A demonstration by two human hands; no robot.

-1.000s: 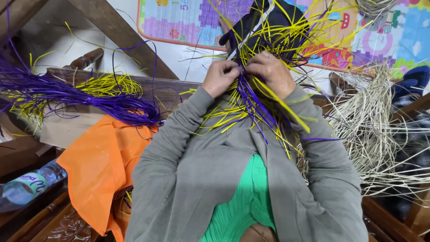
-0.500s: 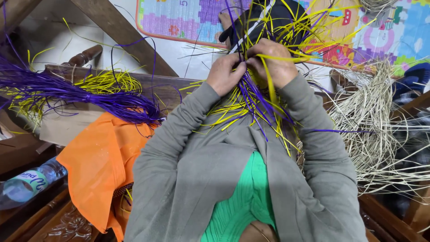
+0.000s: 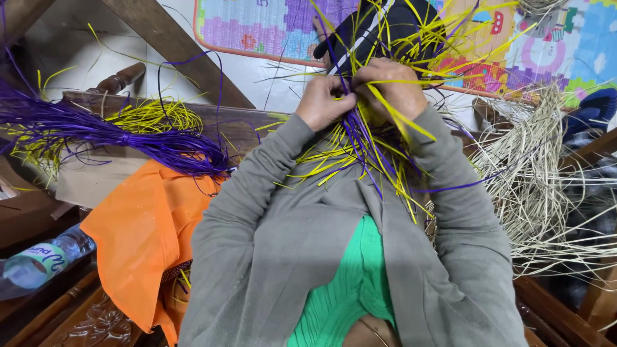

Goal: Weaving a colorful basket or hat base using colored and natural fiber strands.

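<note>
Two hands worked at upper centre, the left hand and right hand touching, fingers clamped on a tangle of yellow and purple flat weaving strips whose long axis ran down toward the grey-sleeved chest. One loose purple strip bundle lay lengthwise at left, one heap of pale straw crowded the right edge, and one clear plastic bottle sat lower left, leaving little open room.

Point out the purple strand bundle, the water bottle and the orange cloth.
purple strand bundle (image 3: 138,142), head view, on its tied middle.
water bottle (image 3: 40,263), head view, on its label.
orange cloth (image 3: 144,238), head view, on its flat centre.
</note>
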